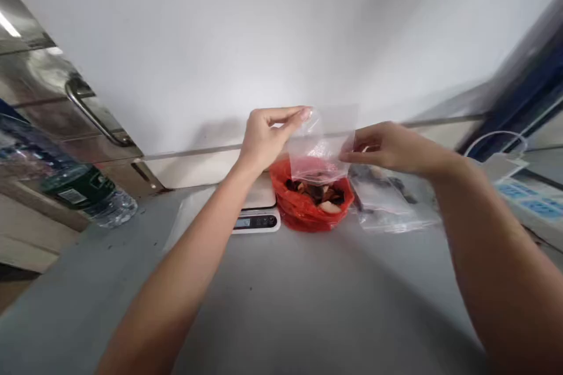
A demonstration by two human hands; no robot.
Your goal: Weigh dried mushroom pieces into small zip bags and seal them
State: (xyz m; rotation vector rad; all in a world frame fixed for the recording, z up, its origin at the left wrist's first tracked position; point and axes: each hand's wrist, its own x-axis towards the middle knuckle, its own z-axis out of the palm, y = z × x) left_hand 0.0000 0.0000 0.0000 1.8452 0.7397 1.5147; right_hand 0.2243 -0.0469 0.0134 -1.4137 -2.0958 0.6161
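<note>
Between my two hands a clear plastic bag (319, 143) hangs above a red plastic bag (303, 217). My left hand (270, 132) pinches its upper left edge between thumb and fingers. My right hand (378, 146) has its fingertips pressed on the bag's right side. The red bag stands open with dark and pale dried pieces (323, 194) in it. Left of it lies a white digital scale (270, 221) with a lit display, partly behind my left forearm. To the right, several flat clear bags (387, 205) lie under my right wrist, some with dark contents.
A large water bottle (83, 187) with a green label stands tilted in view at the left. A white panel (220, 41) rises behind the grey table (272, 316). At the right edge are a white handled item (501, 164) and a blue-and-white package (530, 199).
</note>
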